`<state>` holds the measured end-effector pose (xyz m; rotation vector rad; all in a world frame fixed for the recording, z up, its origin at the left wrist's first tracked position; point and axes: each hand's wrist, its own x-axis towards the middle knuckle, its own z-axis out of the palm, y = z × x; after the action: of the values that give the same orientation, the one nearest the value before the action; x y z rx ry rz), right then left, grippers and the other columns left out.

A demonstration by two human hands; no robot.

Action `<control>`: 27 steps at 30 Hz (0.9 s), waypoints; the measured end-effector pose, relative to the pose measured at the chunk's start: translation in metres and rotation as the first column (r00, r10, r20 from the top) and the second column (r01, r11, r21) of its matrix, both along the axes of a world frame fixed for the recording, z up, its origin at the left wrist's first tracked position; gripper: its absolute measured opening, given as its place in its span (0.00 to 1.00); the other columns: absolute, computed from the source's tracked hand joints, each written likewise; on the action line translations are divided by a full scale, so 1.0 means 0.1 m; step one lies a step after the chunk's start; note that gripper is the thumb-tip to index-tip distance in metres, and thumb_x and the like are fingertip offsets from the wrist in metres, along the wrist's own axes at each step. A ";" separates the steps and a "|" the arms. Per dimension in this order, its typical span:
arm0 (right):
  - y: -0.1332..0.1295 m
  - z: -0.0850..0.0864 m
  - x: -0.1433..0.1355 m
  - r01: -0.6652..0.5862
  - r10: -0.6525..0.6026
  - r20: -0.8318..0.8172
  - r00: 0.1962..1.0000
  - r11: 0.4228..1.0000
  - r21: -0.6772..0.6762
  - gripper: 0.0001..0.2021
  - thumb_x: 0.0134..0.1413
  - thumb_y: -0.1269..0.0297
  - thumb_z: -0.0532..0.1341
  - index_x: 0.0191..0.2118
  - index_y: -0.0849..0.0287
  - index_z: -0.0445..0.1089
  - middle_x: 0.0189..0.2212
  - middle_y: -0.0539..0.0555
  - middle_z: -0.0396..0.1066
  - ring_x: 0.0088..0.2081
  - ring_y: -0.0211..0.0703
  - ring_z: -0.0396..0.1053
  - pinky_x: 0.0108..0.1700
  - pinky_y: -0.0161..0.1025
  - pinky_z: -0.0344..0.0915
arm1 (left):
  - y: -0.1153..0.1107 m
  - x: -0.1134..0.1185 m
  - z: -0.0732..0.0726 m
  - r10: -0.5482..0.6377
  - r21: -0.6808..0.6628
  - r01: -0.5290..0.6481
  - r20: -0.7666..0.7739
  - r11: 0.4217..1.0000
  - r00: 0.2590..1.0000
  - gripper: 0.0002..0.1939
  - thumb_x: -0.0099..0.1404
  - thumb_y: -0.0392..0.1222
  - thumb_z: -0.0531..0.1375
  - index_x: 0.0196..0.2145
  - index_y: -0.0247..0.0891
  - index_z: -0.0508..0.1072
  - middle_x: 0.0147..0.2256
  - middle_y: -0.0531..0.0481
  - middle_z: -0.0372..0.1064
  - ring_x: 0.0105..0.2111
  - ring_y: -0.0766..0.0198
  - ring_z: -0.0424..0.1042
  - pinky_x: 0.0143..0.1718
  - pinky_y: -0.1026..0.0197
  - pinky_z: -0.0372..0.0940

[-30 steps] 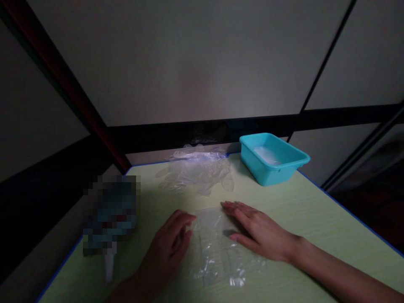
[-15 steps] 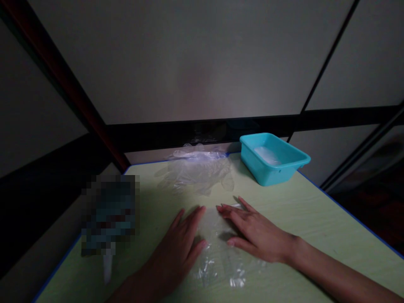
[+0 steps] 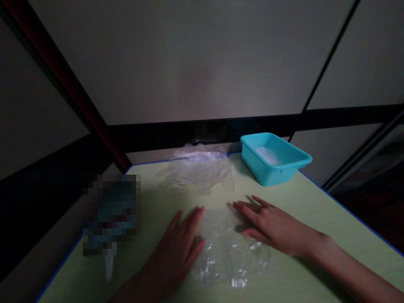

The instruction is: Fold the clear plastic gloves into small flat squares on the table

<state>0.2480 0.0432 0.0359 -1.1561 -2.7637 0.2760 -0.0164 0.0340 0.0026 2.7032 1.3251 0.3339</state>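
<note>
A clear plastic glove point(image 3: 225, 248) lies flat on the pale green table point(image 3: 315, 210) between my two hands. My left hand point(image 3: 178, 250) rests palm down with fingers spread on the glove's left edge. On the glove's right side lies my right hand point(image 3: 271, 227), flat, fingers apart and pointing left. Neither hand grips anything. The light is dim.
A pile of clear plastic gloves point(image 3: 197, 170) lies at the table's far edge. A turquoise plastic tub point(image 3: 274, 158) with something pale inside stands at the far right. A blurred-out patch point(image 3: 110, 214) covers the table's left edge. Grey panels rise behind.
My left hand went from curled to flat and slid onto the glove's left edge. My right hand shifted to the right across the glove, which now lies more spread out.
</note>
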 end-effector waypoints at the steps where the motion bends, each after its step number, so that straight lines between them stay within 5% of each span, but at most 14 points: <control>1: 0.00 0.01 0.01 0.004 -0.004 0.005 1.000 1.000 -0.004 0.27 0.60 0.56 0.49 0.60 0.67 0.47 0.55 0.64 0.58 0.54 0.51 0.58 0.59 0.52 0.48 | 0.00 0.00 0.00 0.005 -0.002 -0.005 -0.003 1.000 1.000 0.28 0.64 0.37 0.48 0.60 0.36 0.44 0.58 0.44 0.53 0.58 0.58 0.52 0.58 0.46 0.47; 27: 0.02 0.02 0.00 0.009 -0.007 -0.038 0.999 0.999 0.050 0.21 0.62 0.60 0.49 0.56 0.68 0.54 0.48 0.65 0.65 0.46 0.50 0.67 0.52 0.49 0.60 | -0.02 -0.06 -0.02 -0.042 0.055 0.041 0.001 0.998 0.999 0.28 0.65 0.37 0.48 0.60 0.37 0.43 0.59 0.42 0.51 0.58 0.55 0.51 0.56 0.44 0.49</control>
<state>0.2480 0.0453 0.0380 -1.1378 -2.7162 0.2239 -0.0220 0.0319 0.0004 2.7704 1.2758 0.3740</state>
